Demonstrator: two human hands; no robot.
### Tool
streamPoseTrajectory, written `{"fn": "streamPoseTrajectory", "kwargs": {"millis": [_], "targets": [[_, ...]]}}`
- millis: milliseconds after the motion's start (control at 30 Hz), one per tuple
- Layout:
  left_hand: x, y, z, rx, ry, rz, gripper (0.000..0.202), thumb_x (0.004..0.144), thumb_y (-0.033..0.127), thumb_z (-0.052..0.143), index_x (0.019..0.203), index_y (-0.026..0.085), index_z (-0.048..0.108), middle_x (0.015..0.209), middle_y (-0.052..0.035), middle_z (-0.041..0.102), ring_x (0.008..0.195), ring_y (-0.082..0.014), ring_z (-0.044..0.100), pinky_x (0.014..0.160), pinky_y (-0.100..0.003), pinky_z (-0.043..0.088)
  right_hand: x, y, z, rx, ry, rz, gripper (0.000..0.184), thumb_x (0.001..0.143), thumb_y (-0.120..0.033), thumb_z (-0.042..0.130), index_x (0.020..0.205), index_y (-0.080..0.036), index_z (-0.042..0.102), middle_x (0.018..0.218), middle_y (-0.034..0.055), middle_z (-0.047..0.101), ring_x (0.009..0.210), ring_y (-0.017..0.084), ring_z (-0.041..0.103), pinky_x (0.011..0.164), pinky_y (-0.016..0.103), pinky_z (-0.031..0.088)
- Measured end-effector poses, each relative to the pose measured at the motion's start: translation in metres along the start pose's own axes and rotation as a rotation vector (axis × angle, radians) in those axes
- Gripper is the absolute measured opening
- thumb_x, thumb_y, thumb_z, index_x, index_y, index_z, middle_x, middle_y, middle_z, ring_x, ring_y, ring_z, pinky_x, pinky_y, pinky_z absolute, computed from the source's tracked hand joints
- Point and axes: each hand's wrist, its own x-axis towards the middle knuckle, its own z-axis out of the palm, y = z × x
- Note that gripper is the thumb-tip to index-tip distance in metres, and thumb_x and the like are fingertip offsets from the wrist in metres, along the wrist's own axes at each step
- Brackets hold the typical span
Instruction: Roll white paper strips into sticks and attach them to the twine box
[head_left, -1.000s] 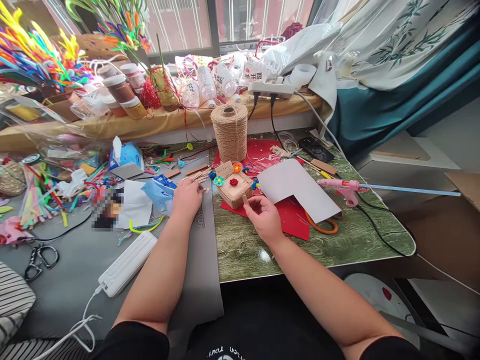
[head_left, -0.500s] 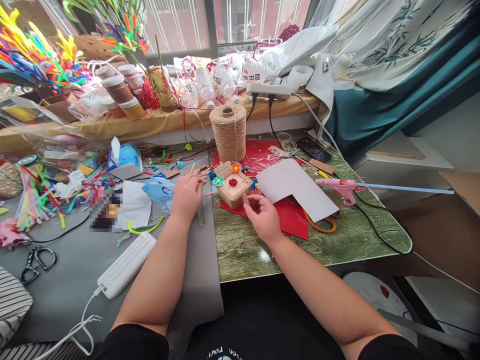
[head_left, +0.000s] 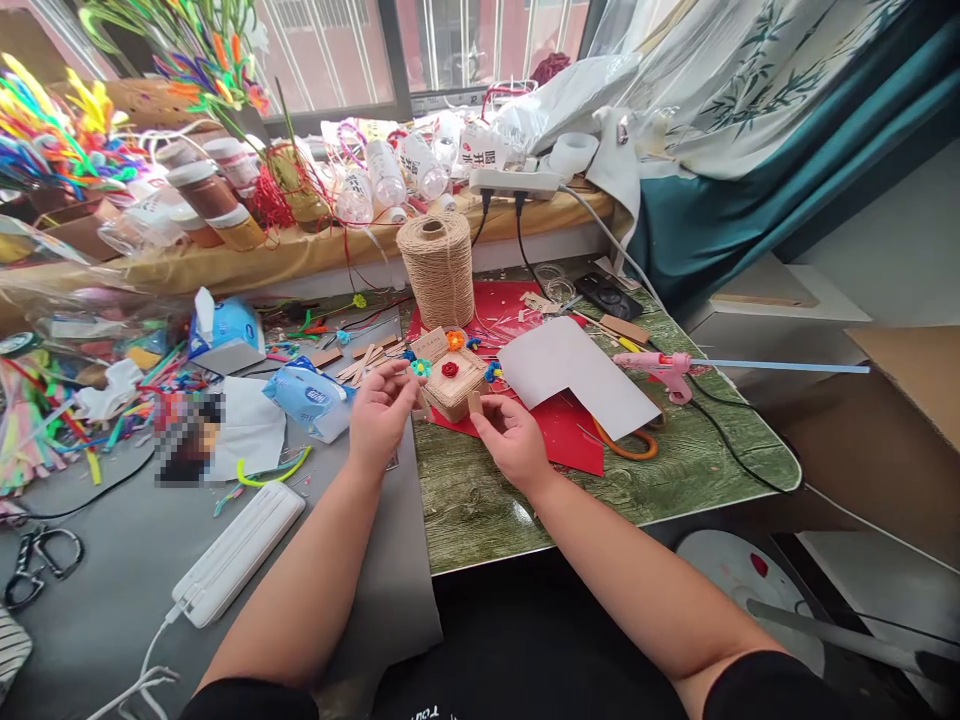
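Between my hands sits a small twine-wrapped box [head_left: 466, 385], with a red flower [head_left: 450, 369] on its top. An orange flower [head_left: 455, 341], a teal flower [head_left: 421, 369] and a blue flower [head_left: 493, 372] ring its edges. My right hand [head_left: 516, 440] is closed, pinching a short flat wooden piece [head_left: 475, 402] close to the box's front right corner. On the other side, my left hand [head_left: 381, 420] pinches another thin wooden piece [head_left: 423, 404] by the box's left side; the fingers partly cover it. Loose wooden sticks [head_left: 369, 362] lie behind my left hand.
A twine spool [head_left: 435, 270] stands behind the box. White card [head_left: 577, 375] overlaps red card [head_left: 574, 440] on the right, near scissors with orange handles [head_left: 634, 443] and a pink glue gun [head_left: 667, 370]. To the left are a blue tissue pack [head_left: 311, 397] and a white power strip [head_left: 238, 553].
My left hand has come back from the loose sticks toward the box, now with a thin wooden piece. My right hand keeps its piece near the box. The whole view has shifted slightly.
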Motion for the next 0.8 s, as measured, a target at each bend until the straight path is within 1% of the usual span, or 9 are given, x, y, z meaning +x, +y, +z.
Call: {"fn": "streamPoseTrajectory", "kwargs": {"millis": [33, 67, 133, 200, 267, 400, 567, 700, 800], "targets": [[-0.005, 0.001, 0.006, -0.029, -0.047, -0.039, 0.047, 0.084, 0.038, 0.077, 0.123, 0.019, 0.062, 0.097, -0.0079, 0.075, 0.093, -0.0204, 0.072, 0.07, -0.029, 0.061, -0.001, -0.001, 0.0, 0.029, -0.01, 0.009, 0.024, 0.089, -0.041, 0.072, 0.107, -0.025, 0.07, 0.099, 0.0058, 0.072, 0.088, 0.022, 0.066, 0.081, 0.036, 0.055], [-0.011, 0.002, 0.011, -0.047, -0.102, -0.08, 0.047, 0.082, 0.038, 0.079, 0.122, 0.018, 0.064, 0.099, -0.0087, 0.076, 0.092, -0.0205, 0.073, 0.073, -0.032, 0.062, -0.001, -0.002, 0.0, 0.048, -0.022, 0.013, 0.024, 0.088, -0.042, 0.072, 0.106, -0.025, 0.07, 0.098, 0.0055, 0.072, 0.087, 0.022, 0.066, 0.081, 0.036, 0.055], [-0.021, 0.004, 0.02, -0.073, -0.193, -0.144, 0.042, 0.08, 0.037, 0.081, 0.115, 0.017, 0.068, 0.098, -0.0087, 0.076, 0.087, -0.0199, 0.073, 0.076, -0.035, 0.063, -0.003, -0.004, 0.001, 0.062, -0.054, 0.015, 0.024, 0.088, -0.044, 0.072, 0.101, -0.025, 0.071, 0.094, 0.0051, 0.071, 0.084, 0.021, 0.065, 0.079, 0.036, 0.054], [-0.028, 0.005, 0.027, -0.083, -0.232, -0.174, 0.035, 0.078, 0.036, 0.083, 0.105, 0.017, 0.072, 0.094, -0.0074, 0.077, 0.084, -0.019, 0.073, 0.076, -0.034, 0.064, -0.004, -0.006, 0.001, 0.055, -0.065, 0.024, 0.024, 0.087, -0.047, 0.072, 0.096, -0.024, 0.071, 0.09, 0.0044, 0.069, 0.081, 0.02, 0.064, 0.077, 0.035, 0.054], [-0.032, 0.005, 0.029, -0.098, -0.256, -0.187, 0.031, 0.077, 0.035, 0.084, 0.1, 0.018, 0.073, 0.094, -0.0065, 0.078, 0.083, -0.0189, 0.073, 0.074, -0.033, 0.064, -0.003, -0.007, 0.001, 0.049, -0.05, 0.045, 0.026, 0.085, -0.048, 0.074, 0.092, -0.024, 0.071, 0.087, 0.0035, 0.068, 0.078, 0.019, 0.062, 0.073, 0.033, 0.053], [-0.031, 0.002, 0.027, -0.124, -0.306, -0.219, 0.032, 0.076, 0.034, 0.086, 0.102, 0.02, 0.077, 0.097, -0.0068, 0.078, 0.079, -0.0186, 0.073, 0.073, -0.034, 0.064, -0.001, -0.006, 0.001, 0.115, -0.035, 0.1, 0.027, 0.082, -0.049, 0.077, 0.09, -0.024, 0.072, 0.083, 0.0019, 0.067, 0.072, 0.017, 0.06, 0.068, 0.031, 0.051], [-0.026, 0.0, 0.02, -0.14, -0.344, -0.253, 0.034, 0.072, 0.034, 0.088, 0.101, 0.019, 0.079, 0.095, -0.0075, 0.079, 0.08, -0.0204, 0.074, 0.075, -0.036, 0.064, 0.003, -0.003, -0.001, 0.162, -0.088, 0.178, 0.029, 0.077, -0.051, 0.082, 0.086, -0.024, 0.073, 0.081, 0.0014, 0.069, 0.071, 0.018, 0.061, 0.068, 0.032, 0.051], [-0.024, 0.004, 0.016, -0.143, -0.435, -0.25, 0.03, 0.072, 0.034, 0.088, 0.096, 0.019, 0.078, 0.093, -0.0073, 0.077, 0.079, -0.0204, 0.072, 0.075, -0.036, 0.062, 0.003, -0.003, -0.003, 0.203, -0.161, 0.237, 0.033, 0.074, -0.053, 0.084, 0.083, -0.023, 0.073, 0.082, 0.0016, 0.07, 0.075, 0.019, 0.063, 0.073, 0.033, 0.053], [-0.023, 0.009, 0.016, -0.185, -0.534, -0.222, 0.024, 0.076, 0.034, 0.086, 0.092, 0.019, 0.075, 0.092, -0.0071, 0.075, 0.081, -0.0207, 0.071, 0.075, -0.036, 0.06, 0.002, -0.004, -0.003, 0.246, -0.221, 0.237, 0.032, 0.073, -0.052, 0.085, 0.08, -0.022, 0.073, 0.082, 0.0014, 0.07, 0.08, 0.019, 0.064, 0.078, 0.035, 0.054]]}}
